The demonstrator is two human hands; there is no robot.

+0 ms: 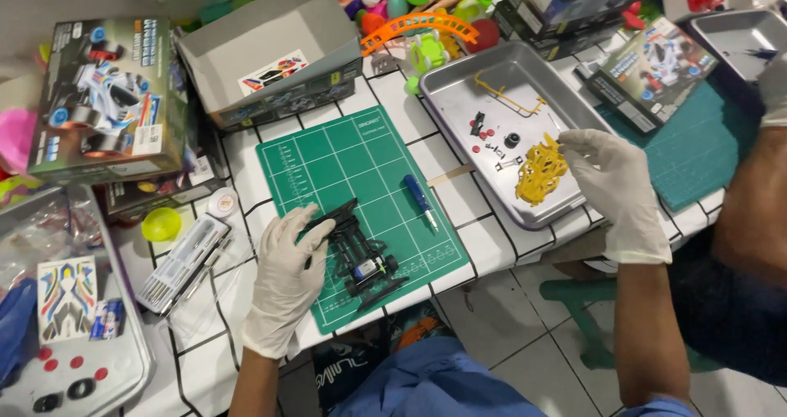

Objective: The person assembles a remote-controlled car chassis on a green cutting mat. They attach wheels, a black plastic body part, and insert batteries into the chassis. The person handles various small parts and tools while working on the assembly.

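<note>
On the green cutting mat: black toy-car chassis, steadied flat by the gloved left hand, fingers closed on its front end. Blue screwdriver lies loose just beside it. Right hand, fingers spread and empty, reaches the yellow parts frame in the metal tray, which corrals small loose pieces.

A model car chassis is set on a cutting mat, with a screwdriver laid to its right. Further right, a metal tray is placed, in which a parts frame lies.
</note>
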